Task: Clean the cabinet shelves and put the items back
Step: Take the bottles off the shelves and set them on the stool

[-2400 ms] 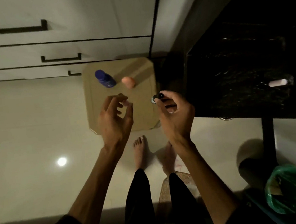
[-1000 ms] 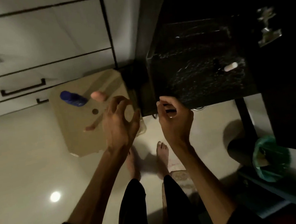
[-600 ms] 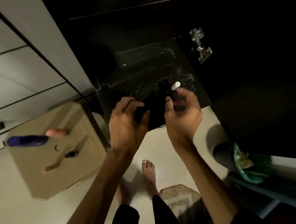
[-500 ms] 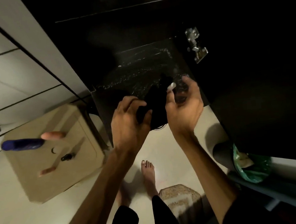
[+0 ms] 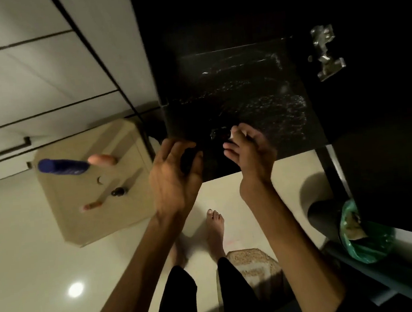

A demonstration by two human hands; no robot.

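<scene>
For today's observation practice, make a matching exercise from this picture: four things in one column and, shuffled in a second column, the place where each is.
Things:
1. blue bottle
2. green bag
3. metal hinge
4. right hand

Places:
A. over the front edge of the dark shelf
B. on the beige stool
C. bottom right, beside the cabinet
D. on the dark cabinet wall, upper right

Pairs: 1-B, 2-C, 3-D, 4-A

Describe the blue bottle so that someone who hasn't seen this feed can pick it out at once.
Find the tan cardboard box on the pale floor, left of the dark cabinet shelf. The blue bottle is at the box's far edge, with a pink item at its right. It is the largest item there and the only blue one.
</scene>
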